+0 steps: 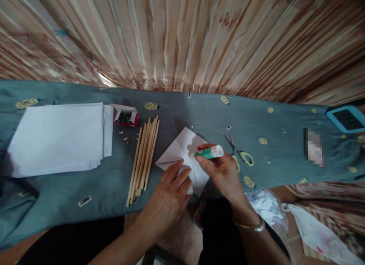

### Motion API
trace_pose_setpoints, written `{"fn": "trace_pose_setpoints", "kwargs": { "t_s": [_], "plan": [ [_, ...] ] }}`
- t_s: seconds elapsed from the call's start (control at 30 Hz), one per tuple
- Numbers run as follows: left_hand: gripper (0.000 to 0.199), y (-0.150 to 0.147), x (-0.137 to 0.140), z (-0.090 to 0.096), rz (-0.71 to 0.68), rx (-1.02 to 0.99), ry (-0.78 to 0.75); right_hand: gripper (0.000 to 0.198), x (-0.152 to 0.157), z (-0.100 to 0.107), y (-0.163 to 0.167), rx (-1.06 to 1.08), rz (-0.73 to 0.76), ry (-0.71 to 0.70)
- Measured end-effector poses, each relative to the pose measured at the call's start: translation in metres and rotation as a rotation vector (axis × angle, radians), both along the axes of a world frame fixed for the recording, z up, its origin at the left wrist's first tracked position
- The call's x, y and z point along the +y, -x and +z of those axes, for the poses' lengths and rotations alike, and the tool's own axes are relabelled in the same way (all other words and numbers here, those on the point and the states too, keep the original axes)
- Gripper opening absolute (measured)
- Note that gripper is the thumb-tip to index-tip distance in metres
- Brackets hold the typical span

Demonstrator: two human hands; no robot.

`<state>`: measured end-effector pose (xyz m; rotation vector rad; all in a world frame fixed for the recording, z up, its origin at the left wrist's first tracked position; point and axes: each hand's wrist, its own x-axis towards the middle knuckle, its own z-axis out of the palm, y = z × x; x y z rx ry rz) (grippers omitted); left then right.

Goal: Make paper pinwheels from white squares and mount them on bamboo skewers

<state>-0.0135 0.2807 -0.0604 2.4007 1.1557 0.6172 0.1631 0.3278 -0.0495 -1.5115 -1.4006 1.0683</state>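
Fingers of the right hand are closed around a green-and-white glue stick, while those of the left hand lie extended and slightly parted, gripping nothing and resting on a folded sheet of white paper. Close to the wearer runs the front edge of the desk, draped in teal cloth; the paper's nearest corner comes almost to that edge. Just beyond it, low on the right, sits a clear plastic bag of crumpled white material.

The left forearm reaches in from the lower left, palm down on the near flap. The right comes from the lower right, a bracelet at its wrist, thumb on the near side of the tube — its white end points right, its other end is over the middle of the paper. Whether it touches, I cannot tell.

A narrow strip of cloth separates the paper's left corner from a bundle of wooden sticks. To the right, near the hand, lie scissors, blades partly open; then comes a wide stretch of pineapple-printed cloth — room before a pixelated object.

Farther left are a stack of white sheets and a small open red-and-white box. A blue-framed device lies far right. Along the back edge hangs a pleated curtain.
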Motion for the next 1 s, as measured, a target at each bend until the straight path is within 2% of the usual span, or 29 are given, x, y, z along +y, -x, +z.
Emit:
{"fn": "trace_pose_setpoints", "kwargs": {
  "t_s": [0.3, 0.53, 0.8, 1.0],
  "plan": [
    [0.023, 0.000, -0.001, -0.004, 0.009, -0.013, 0.041, 0.026, 0.005, -0.007, 0.000, -0.142, 0.051, -0.017],
    [0.017, -0.007, -0.001, -0.008, -0.056, -0.057, 0.080, 0.024, 0.003, -0.007, 0.002, -0.291, 0.105, -0.115],
    [0.017, -0.009, -0.001, -0.004, -0.037, -0.141, 0.148, 0.026, 0.000, -0.008, 0.000, -0.327, 0.110, -0.096],
    [0.016, -0.011, -0.003, -0.010, -0.014, -0.147, 0.153, 0.028, 0.000, -0.007, -0.001, -0.356, 0.123, -0.083]
  ]
}}
